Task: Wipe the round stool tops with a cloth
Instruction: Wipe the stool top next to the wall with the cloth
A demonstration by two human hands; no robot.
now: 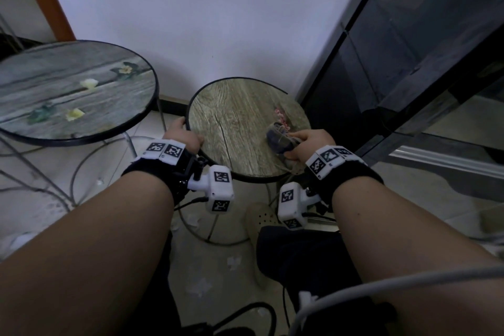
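Observation:
Two round stools stand before a white wall. The smaller stool [234, 123] has a wood-grain top with a black rim and a pink flower print. My left hand [183, 136] grips its left rim, fingers curled over the edge. My right hand [311, 144] holds a bunched dark cloth [281, 138] against the right side of that top. The larger stool [68, 90] to the left shows grey planks with yellow flowers, and nothing lies on it.
A dark glass-fronted cabinet [409, 63] stands close on the right. An orange door frame [46, 0] rises at the far left. Wire stool legs, a pale shoe [259, 224], paper scraps and cables lie on the tiled floor below.

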